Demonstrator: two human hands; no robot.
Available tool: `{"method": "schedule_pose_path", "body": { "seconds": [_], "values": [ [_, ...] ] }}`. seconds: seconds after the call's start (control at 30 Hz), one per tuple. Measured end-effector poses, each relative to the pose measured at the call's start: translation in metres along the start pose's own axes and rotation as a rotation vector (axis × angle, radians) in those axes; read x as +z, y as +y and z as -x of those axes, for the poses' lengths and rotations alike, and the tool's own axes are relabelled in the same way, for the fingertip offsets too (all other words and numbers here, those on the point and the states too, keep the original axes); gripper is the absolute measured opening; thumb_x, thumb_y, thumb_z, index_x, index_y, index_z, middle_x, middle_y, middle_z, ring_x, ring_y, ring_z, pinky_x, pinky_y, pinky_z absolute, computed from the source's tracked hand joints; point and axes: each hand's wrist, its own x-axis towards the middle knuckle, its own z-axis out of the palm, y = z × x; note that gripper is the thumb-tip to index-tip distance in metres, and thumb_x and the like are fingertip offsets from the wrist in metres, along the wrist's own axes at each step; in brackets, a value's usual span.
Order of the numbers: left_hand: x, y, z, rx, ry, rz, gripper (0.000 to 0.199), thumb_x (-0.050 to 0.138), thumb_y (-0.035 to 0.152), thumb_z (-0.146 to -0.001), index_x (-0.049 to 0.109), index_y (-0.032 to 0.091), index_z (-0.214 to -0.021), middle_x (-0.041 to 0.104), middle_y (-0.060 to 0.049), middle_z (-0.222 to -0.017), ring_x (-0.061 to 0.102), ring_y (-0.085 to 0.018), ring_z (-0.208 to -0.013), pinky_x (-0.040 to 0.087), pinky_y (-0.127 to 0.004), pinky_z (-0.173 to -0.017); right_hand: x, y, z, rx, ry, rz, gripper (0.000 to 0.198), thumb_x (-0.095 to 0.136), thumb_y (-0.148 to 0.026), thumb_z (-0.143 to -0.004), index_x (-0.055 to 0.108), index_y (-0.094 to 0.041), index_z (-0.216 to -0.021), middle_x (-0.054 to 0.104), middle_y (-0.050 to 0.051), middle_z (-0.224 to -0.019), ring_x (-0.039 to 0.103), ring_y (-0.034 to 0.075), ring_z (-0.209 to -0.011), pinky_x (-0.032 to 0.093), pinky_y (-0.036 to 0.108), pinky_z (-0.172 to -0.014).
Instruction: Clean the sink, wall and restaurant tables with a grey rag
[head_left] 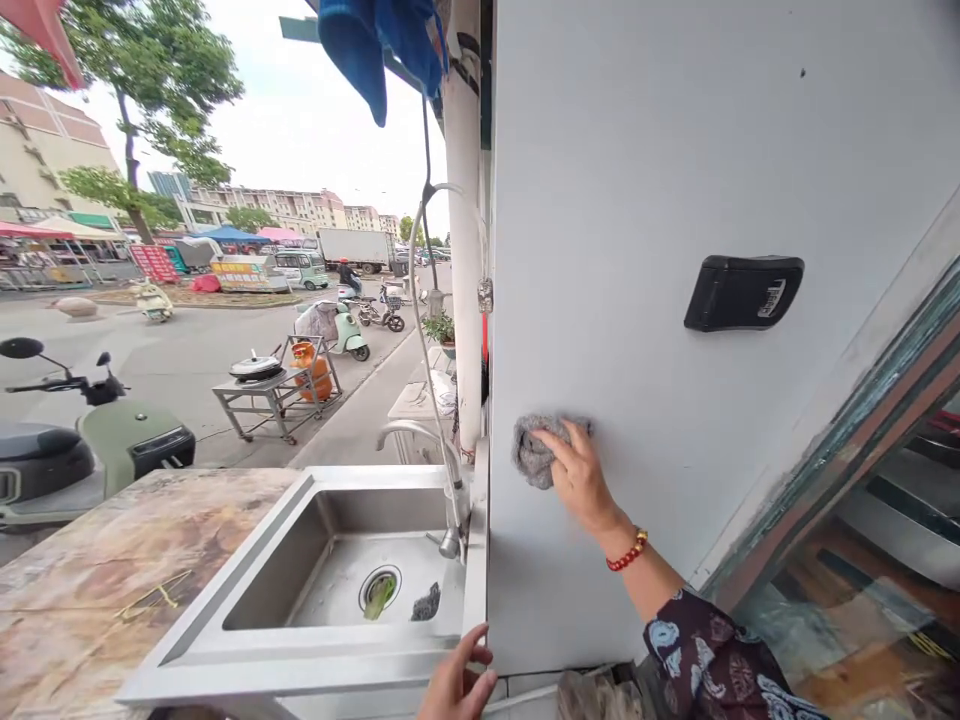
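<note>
Nearest, the left hand (454, 685) rests at the front corner of the steel sink (247, 640), its fingers (474, 640) loosely curled on the rim and holding nothing. Further out, the right hand (577, 480) presses a grey cloth (534, 455) flat against the white wall (675, 150), fingers closed over its right edge, so the cloth lies just left of that hand. The tap (427, 440) curves beside it; a dark scrap (425, 603) sits by the drain. Beyond, a black box (742, 292) hangs higher on the wall.

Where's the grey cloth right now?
In the head view, the grey cloth is pressed flat against the white wall under the right hand, just right of the sink's faucet.
</note>
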Motion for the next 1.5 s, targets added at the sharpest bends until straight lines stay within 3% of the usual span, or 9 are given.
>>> {"method": "schedule_pose_path", "body": {
  "seconds": [0.13, 0.27, 0.47, 0.6, 0.83, 0.93, 1.1, 1.23, 1.5],
  "values": [
    [-0.051, 0.004, 0.015, -0.041, -0.051, 0.025, 0.06, 0.061, 0.052, -0.081, 0.062, 0.017, -0.131, 0.072, -0.011, -0.103, 0.067, -0.019, -0.076, 0.055, -0.035, -0.079, -0.055, -0.003, -0.1, 0.095, 0.395, 0.255, 0.056, 0.03, -0.018, -0.094, 0.046, -0.019, -0.148, 0.046, 0.018, -0.14, 0.043, 0.032, -0.138, 0.035, 0.056, -0.114],
    [-0.111, -0.011, 0.027, -0.081, -0.041, 0.061, 0.058, 0.058, 0.052, -0.085, 0.06, 0.017, -0.131, 0.071, -0.009, -0.101, 0.069, -0.019, -0.079, 0.055, -0.036, -0.08, -0.03, 0.01, -0.146, 0.273, 0.524, 0.438, 0.057, 0.029, -0.022, -0.097, 0.033, -0.006, -0.152, 0.032, 0.028, -0.147, 0.027, 0.037, -0.144, 0.021, 0.058, -0.115],
    [-0.178, -0.035, 0.037, -0.083, -0.131, 0.031, 0.059, 0.056, 0.05, -0.087, 0.056, 0.013, -0.133, 0.071, -0.011, -0.102, 0.069, -0.019, -0.078, 0.055, -0.037, -0.081, 0.107, -0.04, 0.008, 0.315, 0.187, 0.396, 0.045, 0.037, -0.018, -0.095, 0.058, -0.012, -0.134, 0.042, 0.024, -0.142, 0.039, 0.033, -0.135, 0.033, 0.055, -0.113],
    [-0.214, -0.044, 0.045, -0.082, -0.209, 0.031, 0.059, 0.056, 0.051, -0.086, 0.056, 0.015, -0.133, 0.071, -0.01, -0.103, 0.07, -0.021, -0.083, 0.055, -0.039, -0.084, 0.144, -0.074, 0.112, 0.314, -0.148, 0.216, 0.048, 0.035, -0.008, -0.087, 0.072, -0.021, -0.114, 0.061, 0.014, -0.122, 0.058, 0.026, -0.118, 0.05, 0.045, -0.103],
    [-0.252, -0.059, 0.057, -0.181, -0.181, -0.013, 0.062, 0.055, 0.057, -0.082, 0.056, 0.015, -0.129, 0.071, -0.013, -0.105, 0.071, -0.026, -0.089, 0.052, -0.042, -0.088, 0.077, -0.066, 0.03, 0.328, 0.311, 0.323, 0.049, 0.041, -0.017, -0.089, 0.057, -0.024, -0.134, 0.045, 0.014, -0.139, 0.045, 0.029, -0.136, 0.038, 0.052, -0.114],
    [-0.258, -0.061, 0.054, -0.215, -0.193, 0.02, 0.065, 0.056, 0.058, -0.081, 0.055, 0.015, -0.13, 0.071, -0.014, -0.108, 0.072, -0.027, -0.093, 0.052, -0.043, -0.091, 0.096, -0.045, 0.004, 0.429, 0.451, 0.301, 0.052, 0.046, -0.022, -0.089, 0.044, -0.02, -0.14, 0.041, 0.018, -0.137, 0.043, 0.03, -0.135, 0.034, 0.055, -0.114],
    [-0.269, -0.066, 0.037, -0.292, -0.13, 0.058, 0.069, 0.064, 0.062, -0.073, 0.059, 0.016, -0.124, 0.073, -0.013, -0.103, 0.073, -0.03, -0.09, 0.052, -0.046, -0.091, 0.178, -0.038, 0.101, 0.811, 0.181, 0.163, 0.039, 0.046, -0.012, -0.075, 0.06, -0.017, -0.112, 0.047, 0.017, -0.13, 0.045, 0.028, -0.132, 0.037, 0.048, -0.112],
    [-0.272, -0.056, 0.012, -0.302, -0.147, 0.03, 0.071, 0.068, 0.064, -0.07, 0.06, 0.016, -0.122, 0.074, -0.014, -0.103, 0.073, -0.031, -0.092, 0.053, -0.045, -0.089, 0.182, -0.029, 0.178, 0.976, 0.035, 0.072, 0.026, 0.051, -0.015, -0.067, 0.068, -0.02, -0.087, 0.065, 0.007, -0.094, 0.063, 0.025, -0.098, 0.05, 0.04, -0.095],
    [-0.263, -0.037, -0.03, -0.317, -0.249, -0.035, 0.066, 0.065, 0.064, -0.074, 0.059, 0.019, -0.122, 0.073, -0.011, -0.106, 0.073, -0.028, -0.095, 0.054, -0.039, -0.089, 0.18, 0.003, 0.178, 1.084, 0.105, -0.015, 0.034, 0.058, -0.03, -0.073, 0.069, -0.02, -0.103, 0.072, 0.01, -0.105, 0.064, 0.026, -0.103, 0.049, 0.043, -0.097]
  ]
}}
